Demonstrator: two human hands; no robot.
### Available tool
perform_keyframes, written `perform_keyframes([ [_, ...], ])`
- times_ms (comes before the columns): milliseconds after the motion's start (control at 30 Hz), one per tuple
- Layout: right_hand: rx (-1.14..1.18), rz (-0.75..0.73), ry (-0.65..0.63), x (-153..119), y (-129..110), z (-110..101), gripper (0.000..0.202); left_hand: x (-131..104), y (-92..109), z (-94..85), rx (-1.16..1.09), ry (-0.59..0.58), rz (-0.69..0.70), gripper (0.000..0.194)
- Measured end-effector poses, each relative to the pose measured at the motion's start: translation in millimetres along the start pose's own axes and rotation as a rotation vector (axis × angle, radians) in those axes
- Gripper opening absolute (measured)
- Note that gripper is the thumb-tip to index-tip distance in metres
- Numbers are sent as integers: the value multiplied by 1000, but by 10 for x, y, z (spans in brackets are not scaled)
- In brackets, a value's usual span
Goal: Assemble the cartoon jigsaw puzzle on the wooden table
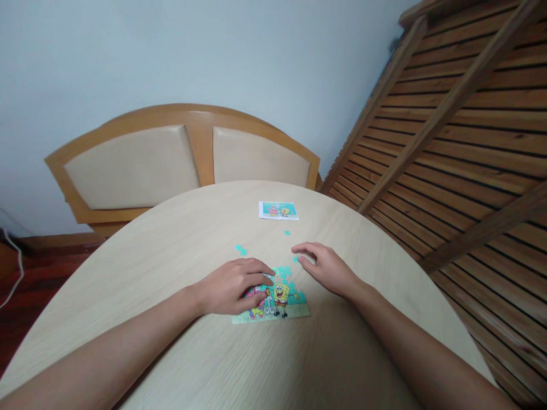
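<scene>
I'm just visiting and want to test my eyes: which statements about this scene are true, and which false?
1. The left hand covers part of the puzzle. True.
2. The printed picture lies between the two hands. False: it lies beyond both.
3. A lone piece lies between the printed picture and the puzzle. True.
4. The right hand is clenched into a fist. False: its thumb and forefinger are apart.

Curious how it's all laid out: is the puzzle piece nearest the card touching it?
Apart. The head view shows bare table between the piece and the card.
</scene>
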State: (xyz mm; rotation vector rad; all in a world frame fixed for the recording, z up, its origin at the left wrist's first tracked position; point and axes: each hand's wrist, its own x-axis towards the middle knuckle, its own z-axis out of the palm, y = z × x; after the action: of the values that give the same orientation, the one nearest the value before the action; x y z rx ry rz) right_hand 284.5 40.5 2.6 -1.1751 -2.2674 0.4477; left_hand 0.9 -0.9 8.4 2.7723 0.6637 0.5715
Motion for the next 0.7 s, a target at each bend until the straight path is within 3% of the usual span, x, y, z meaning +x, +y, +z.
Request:
perform_keyframes([
  [167, -126, 31, 44, -15, 1, 42, 17, 3, -2, 3, -8, 5, 4, 26],
  [500, -54, 29, 2, -18, -11, 30, 13, 11, 0, 2, -23, 6, 6, 24],
  [700, -77, 134, 67, -26, 1, 73, 16, 9, 3, -4, -30, 3, 3, 24],
])
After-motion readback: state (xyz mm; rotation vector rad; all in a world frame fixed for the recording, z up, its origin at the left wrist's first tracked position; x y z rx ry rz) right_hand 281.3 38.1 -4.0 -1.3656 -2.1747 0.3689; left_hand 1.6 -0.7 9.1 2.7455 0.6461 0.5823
